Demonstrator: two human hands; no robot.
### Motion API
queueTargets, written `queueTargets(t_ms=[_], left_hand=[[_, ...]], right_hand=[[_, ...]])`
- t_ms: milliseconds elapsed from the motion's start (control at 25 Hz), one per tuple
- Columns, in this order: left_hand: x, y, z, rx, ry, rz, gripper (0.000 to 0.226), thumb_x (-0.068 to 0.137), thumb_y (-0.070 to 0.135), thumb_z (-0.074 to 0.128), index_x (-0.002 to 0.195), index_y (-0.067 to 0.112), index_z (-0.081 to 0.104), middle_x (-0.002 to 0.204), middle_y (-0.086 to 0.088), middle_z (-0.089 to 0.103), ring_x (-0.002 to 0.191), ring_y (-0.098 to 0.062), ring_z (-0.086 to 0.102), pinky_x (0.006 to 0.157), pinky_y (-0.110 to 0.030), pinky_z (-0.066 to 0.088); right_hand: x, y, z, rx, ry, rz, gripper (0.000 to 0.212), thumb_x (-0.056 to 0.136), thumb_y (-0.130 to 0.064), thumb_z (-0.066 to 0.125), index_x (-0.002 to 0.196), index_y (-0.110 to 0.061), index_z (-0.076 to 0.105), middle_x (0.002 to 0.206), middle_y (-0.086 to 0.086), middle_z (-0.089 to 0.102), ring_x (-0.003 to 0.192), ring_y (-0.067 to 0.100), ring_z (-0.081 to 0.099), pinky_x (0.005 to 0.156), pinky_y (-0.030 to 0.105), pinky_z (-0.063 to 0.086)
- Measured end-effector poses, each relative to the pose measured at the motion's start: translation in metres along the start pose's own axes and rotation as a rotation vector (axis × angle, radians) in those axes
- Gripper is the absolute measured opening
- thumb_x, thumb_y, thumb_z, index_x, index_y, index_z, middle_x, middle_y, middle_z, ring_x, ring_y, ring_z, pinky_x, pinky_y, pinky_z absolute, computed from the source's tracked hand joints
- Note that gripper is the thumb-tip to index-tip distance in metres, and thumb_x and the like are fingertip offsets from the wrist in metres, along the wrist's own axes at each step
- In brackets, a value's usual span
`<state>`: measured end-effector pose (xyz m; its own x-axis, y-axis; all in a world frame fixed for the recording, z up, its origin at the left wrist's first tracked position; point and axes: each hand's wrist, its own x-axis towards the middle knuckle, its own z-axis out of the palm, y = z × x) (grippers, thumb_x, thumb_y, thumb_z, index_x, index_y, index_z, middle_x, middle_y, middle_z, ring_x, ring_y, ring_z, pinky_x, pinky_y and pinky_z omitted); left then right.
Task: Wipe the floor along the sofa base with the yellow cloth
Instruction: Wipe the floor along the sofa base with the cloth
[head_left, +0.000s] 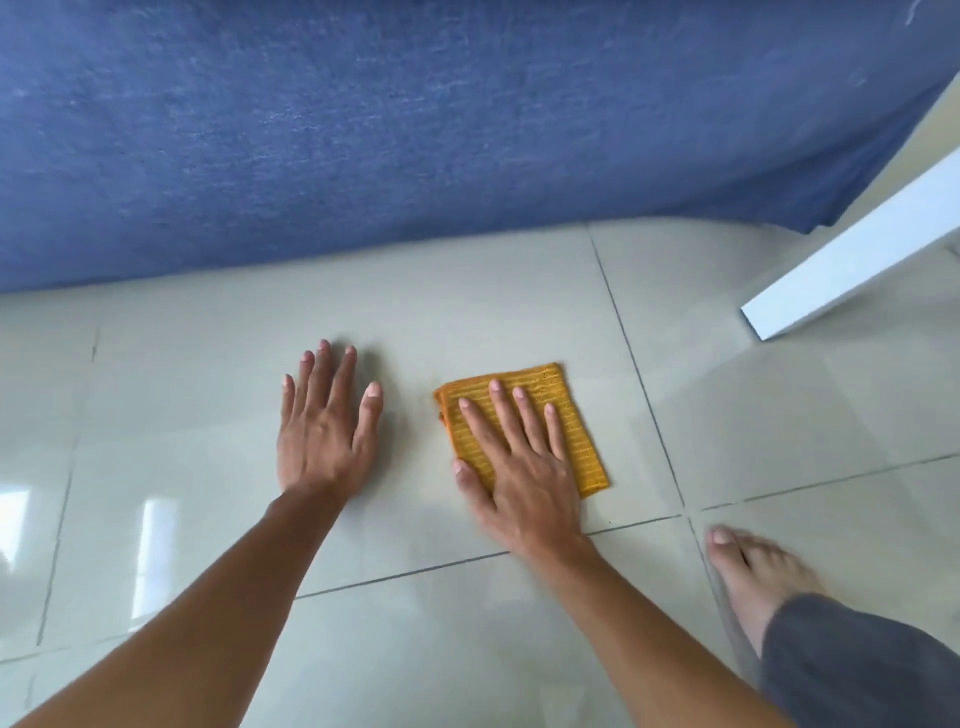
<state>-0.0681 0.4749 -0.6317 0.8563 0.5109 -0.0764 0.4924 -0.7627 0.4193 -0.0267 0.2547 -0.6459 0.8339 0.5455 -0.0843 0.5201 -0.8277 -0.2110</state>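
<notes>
Your right hand (522, 462) lies flat on the yellow cloth (566, 415). Your fingers (498, 410) are spread out straight and press down on it. They do not curl around it, so you are pushing on the cloth, not gripping it. Your thumb sits at the cloth's near left edge, touching the floor (208, 415).

The yellow cloth is folded into a square with little ridges on it. It lies flat on the floor, a little way out from the sofa base (363, 260), with a strip of bare tile between them. A dark tile line runs just to the right of the cloth, and another runs just behind your wrist.

Your left hand (324, 431) is flat on the floor too, to the left of the cloth and apart from it. It is wide open and holds nothing. Its fingers point toward the sofa.

The sofa (415, 114) is blue and fills the far side of the view. Its bottom edge comes right down to the floor.

The floor is made of big pale tiles. They are shiny, and bright patches of light show on them far left of the cloth.

A white leg (852, 260) of some furniture slants down to the floor, to the right of the cloth, beside the sofa's end.

Your bare foot (753, 577) rests on the floor, near and to the right of the cloth. A grey trouser leg (841, 665) covers the ankle.
</notes>
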Motion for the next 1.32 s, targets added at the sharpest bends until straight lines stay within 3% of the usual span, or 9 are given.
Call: queueTargets(t_ms=[240,360,440,560,640,800,1080,1320], left_hand=[[0.009,0.109,0.040,0.011,-0.120,0.183,0.079,0.089,0.065,0.005,0.156,0.027,0.019,0.166,0.000,0.005,0.153,-0.017,-0.002,0.124,-0.036,-0.002],[0.008,0.165,0.058,0.014,-0.180,0.281,0.080,0.088,0.066,0.009,0.156,0.026,0.020,0.166,0.000,0.008,0.154,-0.017,-0.001,0.125,-0.036,0.000],[0.008,0.196,0.068,0.027,-0.195,0.332,0.078,0.090,0.064,0.016,0.155,0.022,0.025,0.164,-0.002,0.018,0.153,-0.020,0.005,0.125,-0.036,0.006],[0.010,0.238,0.078,0.083,-0.237,0.431,0.062,0.097,0.047,0.041,0.151,0.016,0.033,0.159,-0.004,0.032,0.151,-0.024,0.017,0.123,-0.036,0.015],[0.015,0.259,0.080,0.150,-0.275,0.470,0.061,0.096,0.039,0.049,0.150,0.016,0.033,0.157,-0.002,0.034,0.147,-0.023,0.023,0.119,-0.035,0.021],[0.025,0.281,0.082,0.291,-0.325,0.419,0.060,0.092,0.031,0.054,0.147,0.017,0.035,0.146,-0.007,0.041,0.135,-0.026,0.036,0.109,-0.037,0.032],[0.033,0.293,0.086,0.342,-0.381,0.380,0.039,0.087,0.024,0.056,0.124,0.013,0.058,0.125,-0.010,0.054,0.123,-0.028,0.043,0.099,-0.037,0.043],[0.030,0.295,0.074,0.187,-0.438,0.248,0.030,0.087,0.013,0.055,0.117,0.015,0.061,0.116,-0.013,0.062,0.107,-0.032,0.059,0.080,-0.034,0.048]], right_hand=[[-0.001,0.124,-0.030,-0.032,0.020,0.297,0.068,0.095,-0.062,0.029,0.158,-0.040,0.016,0.170,-0.002,0.007,0.158,0.022,0.007,0.127,0.052,0.007],[-0.006,0.153,-0.044,0.004,-0.033,0.296,0.068,0.095,-0.063,0.016,0.159,-0.041,0.008,0.171,-0.004,-0.001,0.158,0.020,-0.001,0.127,0.049,-0.001],[0.000,0.160,-0.056,0.085,-0.038,0.256,0.066,0.096,-0.059,0.012,0.158,-0.039,0.020,0.170,-0.004,0.011,0.157,0.021,0.012,0.127,0.045,0.010],[0.010,0.189,-0.083,0.079,0.130,0.317,0.050,0.099,-0.039,0.035,0.145,-0.028,0.050,0.154,-0.001,0.048,0.134,0.028,0.048,0.109,0.044,0.040],[0.018,0.216,-0.098,0.005,0.072,0.339,0.047,0.100,-0.031,0.043,0.147,-0.027,0.048,0.152,-0.003,0.050,0.130,0.028,0.048,0.104,0.044,0.041],[0.030,0.238,-0.113,-0.029,-0.102,0.304,0.041,0.102,-0.034,0.048,0.142,-0.025,0.053,0.144,-0.001,0.055,0.131,0.026,0.044,0.106,0.043,0.037],[0.035,0.237,-0.123,0.003,-0.048,0.335,0.018,0.098,-0.019,0.059,0.116,-0.017,0.060,0.117,0.005,0.066,0.119,0.027,0.051,0.097,0.039,0.042],[0.026,0.233,-0.137,-0.010,-0.040,0.327,0.024,0.098,-0.011,0.054,0.121,-0.015,0.063,0.120,0.006,0.065,0.119,0.026,0.052,0.097,0.038,0.042]])
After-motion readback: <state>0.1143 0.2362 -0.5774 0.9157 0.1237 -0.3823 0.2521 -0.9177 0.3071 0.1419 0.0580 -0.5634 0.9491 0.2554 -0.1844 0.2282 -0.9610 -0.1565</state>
